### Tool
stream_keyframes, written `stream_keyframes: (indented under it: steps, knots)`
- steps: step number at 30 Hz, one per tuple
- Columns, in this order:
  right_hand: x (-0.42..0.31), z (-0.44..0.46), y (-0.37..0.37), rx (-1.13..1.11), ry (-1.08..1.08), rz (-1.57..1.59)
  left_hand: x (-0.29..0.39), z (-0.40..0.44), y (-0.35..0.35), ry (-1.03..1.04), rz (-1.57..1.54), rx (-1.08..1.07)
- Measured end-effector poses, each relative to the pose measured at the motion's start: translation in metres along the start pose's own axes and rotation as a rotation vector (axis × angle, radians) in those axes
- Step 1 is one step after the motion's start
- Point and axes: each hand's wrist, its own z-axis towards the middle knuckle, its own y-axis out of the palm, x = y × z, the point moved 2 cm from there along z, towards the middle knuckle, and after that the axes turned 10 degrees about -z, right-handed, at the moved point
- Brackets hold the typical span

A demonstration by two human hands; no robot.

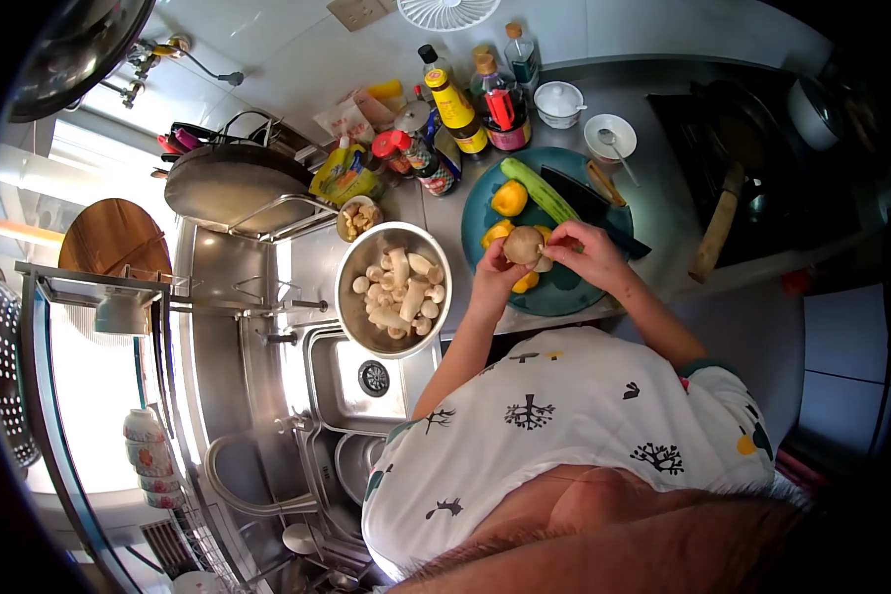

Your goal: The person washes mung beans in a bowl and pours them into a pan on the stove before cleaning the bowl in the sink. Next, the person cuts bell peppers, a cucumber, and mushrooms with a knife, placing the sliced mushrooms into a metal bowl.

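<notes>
Mushroom: While both hands hold it, the round brownish mushroom (523,245) sits above the teal board (566,289), near the board's middle as seen from the head camera.
Left hand: The left hand (497,275) grips the mushroom from its left and lower side, fingers closed on the edge; the thumb's exact place is too small to tell.
Right hand: The right hand (586,253) comes in from the other side, its fingertips pinched together on a small bit at the mushroom's right edge.
Teal board: It lies on the counter (629,303) and carries yellow pieces (509,199), some close beside the left hand, and a long pale-green vegetable (540,190) lying slantwise beyond the hands.
Dark blade: A dark knife (576,198) lies beside the green vegetable, its handle end reaching past the board's right edge.
Steel bowl: To the left of the board stands a steel bowl (360,333) with pale mushrooms (403,287) piled inside.
Small bowls: A little dish (347,230) of light-brown lumps sits just beyond the steel bowl; a white bowl (598,129) with a spoon (619,156) stands past the board.
Stove: On the right, a pan (741,139) with a wooden handle rests on the black hob (812,213).
</notes>
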Motion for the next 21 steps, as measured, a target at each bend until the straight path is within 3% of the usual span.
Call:
stream_keyframes:
  steps: [4, 7, 9, 10, 13, 15, 18, 21]
  knots:
    - [0.005, 0.002, 0.009, -0.158, 0.083, 0.134, 0.001, -0.003, 0.000, 0.071, 0.038, 0.012]
    - [0.025, 0.000, 0.005, -0.138, 0.126, 0.285, -0.001, -0.005, -0.010, 0.107, 0.062, 0.048]
    - [0.053, 0.000, -0.013, -0.049, 0.159, 0.081, -0.001, -0.008, -0.015, 0.113, 0.070, 0.068]
    - [0.067, -0.001, -0.026, 0.044, 0.148, -0.223, 0.000, -0.010, -0.017, 0.098, 0.057, 0.086]
    - [0.074, -0.002, -0.045, 0.166, -0.014, -0.460, -0.001, -0.016, -0.018, 0.104, 0.044, 0.101]
    - [0.060, 0.000, -0.042, 0.086, 0.080, -0.172, -0.002, -0.018, -0.016, 0.114, 0.046, 0.106]
    - [0.017, 0.004, -0.007, -0.124, 0.048, -0.004, -0.009, -0.013, -0.013, 0.082, 0.012, 0.121]
    - [0.013, 0.008, 0.018, -0.250, 0.057, -0.032, -0.016, -0.006, -0.016, 0.146, 0.007, 0.084]
